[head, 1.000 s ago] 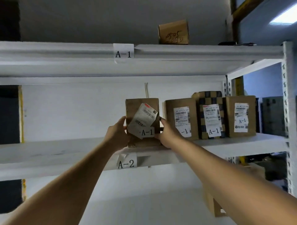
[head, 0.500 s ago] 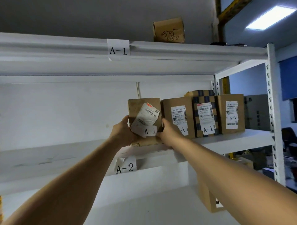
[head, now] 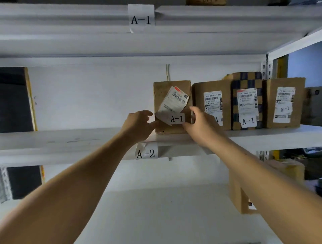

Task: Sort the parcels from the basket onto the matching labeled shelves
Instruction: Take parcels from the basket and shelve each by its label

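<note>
Both hands flank the upright box [head: 171, 106]: left hand [head: 139, 126] at nine o'clock, right hand [head: 200, 125] at three, fingers loosely spread, touching its lower edges.

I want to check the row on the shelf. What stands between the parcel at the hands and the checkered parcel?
In the head view, one brown parcel stands between the parcel at the hands and the checkered parcel.

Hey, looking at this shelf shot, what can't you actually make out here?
Head view only:
- Second parcel: its A-1 tag is partly hidden by the right hand.
- Box on top shelf: cut off by the upper frame edge.
- Shipping label print on the held parcel: too small to read.
- Left hand: fingertip contact unclear.
</note>
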